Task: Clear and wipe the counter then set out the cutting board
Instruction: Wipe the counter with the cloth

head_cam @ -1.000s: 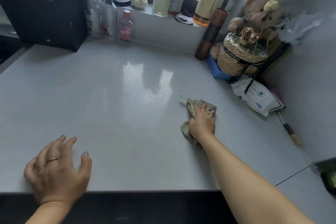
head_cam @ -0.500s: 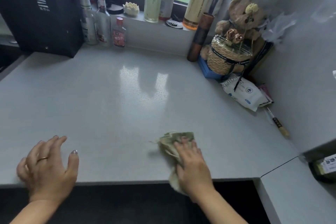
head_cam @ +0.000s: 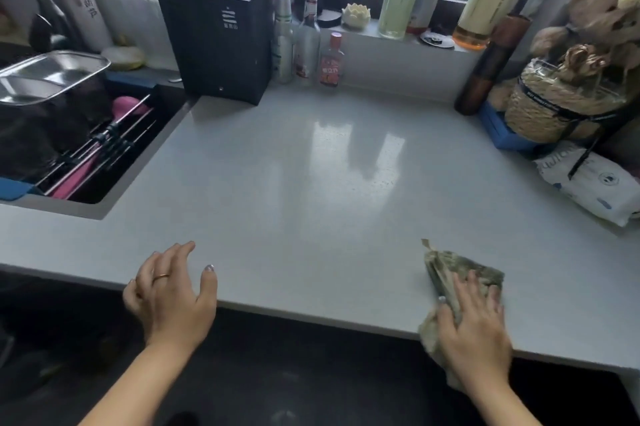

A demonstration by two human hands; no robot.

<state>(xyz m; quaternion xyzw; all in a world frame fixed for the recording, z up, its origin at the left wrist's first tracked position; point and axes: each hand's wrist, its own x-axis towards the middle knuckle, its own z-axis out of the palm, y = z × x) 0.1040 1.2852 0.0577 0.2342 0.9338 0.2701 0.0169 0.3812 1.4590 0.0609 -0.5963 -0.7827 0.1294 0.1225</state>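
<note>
The grey counter point(head_cam: 311, 183) fills the middle of the head view. My right hand point(head_cam: 471, 325) presses flat on a crumpled greenish cloth point(head_cam: 457, 270) at the counter's front edge, right of centre; part of the cloth hangs over the edge. My left hand point(head_cam: 173, 290) rests at the front edge to the left, fingers spread and relaxed, a ring on one finger, holding nothing. No cutting board is visible.
A sink point(head_cam: 86, 148) with a metal tray point(head_cam: 45, 76) lies at the left. A black box point(head_cam: 218, 41) and small bottles point(head_cam: 304, 41) stand at the back. A woven basket point(head_cam: 554, 107), brown cylinder point(head_cam: 491, 65) and white packet point(head_cam: 595, 183) crowd the right.
My right hand has dragged the cloth from the counter's middle back to the front edge. The view has swung left, bringing the sink into sight. My left hand stays at the edge.
</note>
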